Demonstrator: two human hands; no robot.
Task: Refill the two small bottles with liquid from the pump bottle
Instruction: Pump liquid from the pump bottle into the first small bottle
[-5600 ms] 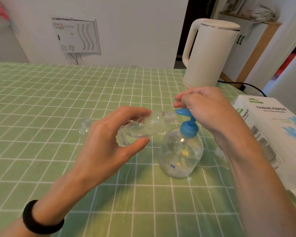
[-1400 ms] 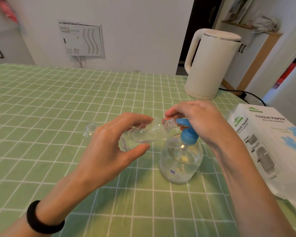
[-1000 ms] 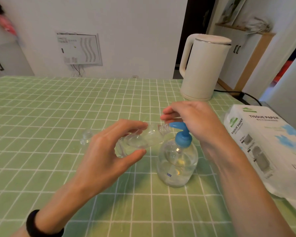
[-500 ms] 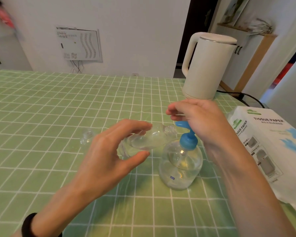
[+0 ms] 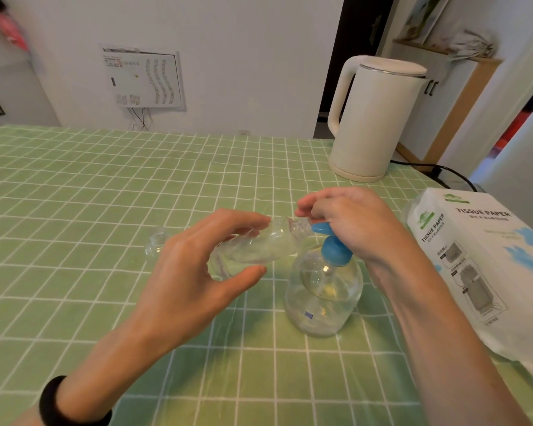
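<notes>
— What is sitting nearest?
— A black wristband point(image 5: 56, 401) is circling the left wrist at the bottom edge. Ahead of it the left hand point(image 5: 194, 272) is wrapping its thumb and fingers round a clear small bottle point(image 5: 259, 244), holding it off the table point(image 5: 74, 195) and tilting it almost flat.

— Which way is its mouth facing?
— It is pointing right. The open neck is either touching the blue spout of the pump head point(image 5: 334, 249) or lying just beside it; I cannot tell which.

— And the right hand?
— The right hand point(image 5: 354, 222) is lying over the pump head with its fingers curling down around it. The fingertips are reaching past the spout, above the small bottle's neck. The two hands are working close together without touching.

— Where is the pump bottle standing?
— The pump bottle point(image 5: 323, 299) is standing upright on the green checked cloth covering the table, just right of the left hand. Clear liquid is showing in its round body.

— Is the other one showing?
— A second small bottle point(image 5: 155, 242) is sitting on the table behind the left hand. I cannot tell whether it is holding liquid.

— Farther back?
— A tissue paper pack point(image 5: 474, 256) is lying at the right edge. A cream electric kettle point(image 5: 373, 124) is standing beyond the right hand, with its black cable point(image 5: 443, 170) trailing off to the right. A white panel point(image 5: 142, 76) is hanging on the wall.
</notes>
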